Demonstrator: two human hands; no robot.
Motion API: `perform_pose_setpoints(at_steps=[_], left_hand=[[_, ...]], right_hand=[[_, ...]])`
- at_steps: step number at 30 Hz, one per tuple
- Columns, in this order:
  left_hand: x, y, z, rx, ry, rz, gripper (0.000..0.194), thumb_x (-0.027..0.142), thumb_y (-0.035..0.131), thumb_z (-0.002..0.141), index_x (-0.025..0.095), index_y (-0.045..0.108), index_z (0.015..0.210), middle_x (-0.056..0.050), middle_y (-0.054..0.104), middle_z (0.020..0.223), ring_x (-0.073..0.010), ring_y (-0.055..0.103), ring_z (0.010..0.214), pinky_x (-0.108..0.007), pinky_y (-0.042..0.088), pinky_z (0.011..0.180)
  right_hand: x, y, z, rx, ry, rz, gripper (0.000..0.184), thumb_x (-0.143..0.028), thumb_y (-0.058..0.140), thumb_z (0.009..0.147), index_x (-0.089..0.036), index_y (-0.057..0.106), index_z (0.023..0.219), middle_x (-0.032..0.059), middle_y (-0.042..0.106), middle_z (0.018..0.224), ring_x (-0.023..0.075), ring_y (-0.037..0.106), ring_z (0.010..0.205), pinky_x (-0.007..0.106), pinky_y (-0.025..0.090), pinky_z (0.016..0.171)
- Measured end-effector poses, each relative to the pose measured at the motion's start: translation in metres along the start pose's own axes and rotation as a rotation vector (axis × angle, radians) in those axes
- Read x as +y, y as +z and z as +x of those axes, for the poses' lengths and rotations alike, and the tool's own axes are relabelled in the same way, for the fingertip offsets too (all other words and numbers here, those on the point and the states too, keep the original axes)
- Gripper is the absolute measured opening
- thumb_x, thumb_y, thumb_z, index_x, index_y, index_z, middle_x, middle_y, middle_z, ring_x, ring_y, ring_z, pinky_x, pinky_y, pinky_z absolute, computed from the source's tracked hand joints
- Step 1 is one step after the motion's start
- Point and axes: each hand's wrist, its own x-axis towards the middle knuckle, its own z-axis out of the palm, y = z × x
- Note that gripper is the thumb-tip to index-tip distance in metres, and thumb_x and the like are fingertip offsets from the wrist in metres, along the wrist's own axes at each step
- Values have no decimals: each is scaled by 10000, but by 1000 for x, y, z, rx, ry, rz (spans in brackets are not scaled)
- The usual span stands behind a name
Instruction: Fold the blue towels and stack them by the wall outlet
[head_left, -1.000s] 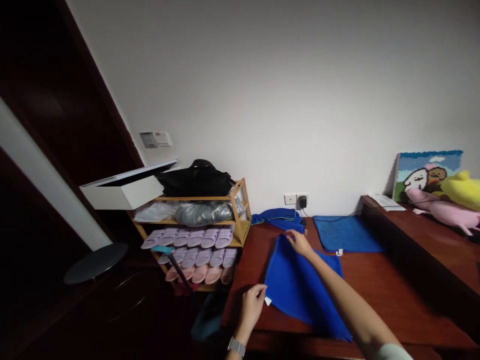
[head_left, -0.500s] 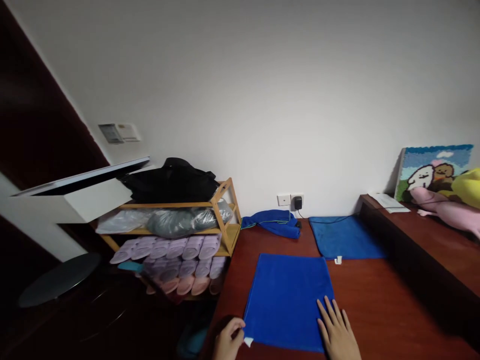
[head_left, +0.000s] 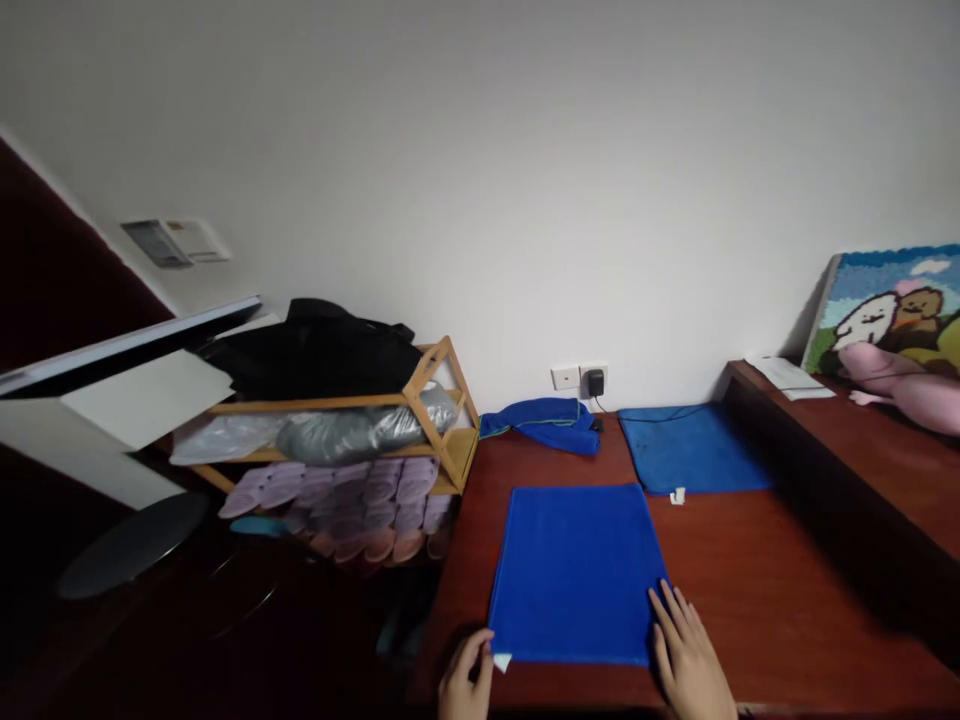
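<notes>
A blue towel [head_left: 576, 580] lies flat and folded into a near-square on the reddish-brown table, a small white tag [head_left: 502, 662] at its near left corner. My left hand [head_left: 466, 677] is at that corner, thumb and forefinger pinched on the towel's edge by the tag. Resting on the right edge near the front, my right hand [head_left: 688, 648] has its fingers stretched out and pressed lightly on the cloth. Further back on the right is another flat blue towel [head_left: 690, 450] with its own white tag. A crumpled blue cloth [head_left: 544, 424] sits against the wall.
Left of the table [head_left: 810, 600] stands a wooden rack [head_left: 448, 420] with slippers [head_left: 382, 485], plastic-wrapped items and a black bag [head_left: 315, 350]. A raised ledge [head_left: 885, 455] on the right bears a pink plush toy [head_left: 900, 385] and a picture. A black plug [head_left: 595, 382] is in the wall socket.
The view has shifted slightly. The towel's near edge now looks straighter and the cloth smoother. My right hand has slid outward to the towel's right edge; my left stays at the corner.
</notes>
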Motion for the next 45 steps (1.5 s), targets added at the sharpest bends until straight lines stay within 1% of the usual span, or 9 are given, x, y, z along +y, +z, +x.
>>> perform_pose_setpoints(at_steps=[3, 7, 14, 22, 30, 34, 37, 41, 45], left_hand=[[14, -1, -6, 39, 75, 15, 463, 676, 532, 877, 288, 770, 960, -87, 809, 1014, -285, 767, 946, -365, 622, 863], [31, -2, -9, 61, 121, -31, 456, 654, 555, 873, 246, 745, 941, -99, 804, 961, -273, 769, 895, -370, 623, 842], [44, -10, -7, -4, 181, -99, 424, 602, 519, 886, 236, 732, 899, -72, 809, 944, -245, 779, 913, -330, 624, 851], [50, -11, -13, 3, 180, -19, 280, 422, 503, 860, 245, 719, 861, -70, 796, 916, -235, 767, 882, -337, 611, 826], [51, -16, -16, -20, 123, 116, 202, 247, 525, 840, 228, 726, 829, -80, 751, 931, -229, 742, 824, -337, 586, 797], [60, -23, -18, 0, 157, 318, 231, 177, 502, 861, 226, 728, 861, -75, 724, 966, -226, 720, 879, -321, 550, 825], [83, -9, -15, -16, 328, 479, 294, 185, 444, 934, 226, 733, 972, -86, 726, 1049, -244, 699, 1001, -348, 546, 891], [127, 43, -7, -212, 598, 466, 346, 222, 434, 985, 258, 723, 1173, -65, 715, 1278, -239, 648, 1196, -403, 508, 1057], [139, 84, 2, -346, 666, 515, 484, 435, 466, 1017, 335, 516, 1488, -42, 478, 1598, -285, 418, 1477, -530, 344, 1222]], right_hand=[[-10, -11, 3, 68, -19, -15, 517, -422, 392, 1012, -236, 569, 1461, 71, 491, 1569, 308, 464, 1439, 525, 377, 1212], [-19, -24, 7, 95, -27, -34, 493, -364, 383, 1003, -153, 650, 1359, 132, 603, 1462, 302, 538, 1375, 499, 400, 1192], [-19, -26, 7, 134, -47, -43, 466, -316, 409, 974, -154, 686, 1312, 123, 646, 1413, 294, 567, 1347, 479, 420, 1178], [-24, -31, 7, 11, -23, -158, 537, -293, 361, 976, -125, 590, 1433, 122, 553, 1509, 285, 485, 1425, 472, 368, 1206], [-19, -22, -25, -66, 15, -210, 610, -402, 244, 1027, -158, 425, 1556, 57, 379, 1624, 280, 324, 1520, 509, 285, 1238], [-16, -20, -29, -86, 35, -200, 607, -397, 233, 1025, -188, 403, 1568, 33, 381, 1626, 266, 315, 1525, 510, 270, 1246], [-20, -23, -19, -107, 55, -186, 606, -334, 224, 1009, -198, 382, 1578, 16, 368, 1636, 244, 289, 1535, 491, 265, 1252], [-34, -34, 15, -177, 106, -183, 614, -340, 193, 1018, -190, 330, 1597, 10, 317, 1661, 232, 232, 1555, 473, 228, 1266], [-44, -39, 44, -295, 178, -222, 659, -445, 202, 1030, -144, 260, 1613, 24, 257, 1678, 254, 207, 1562, 464, 186, 1275]])
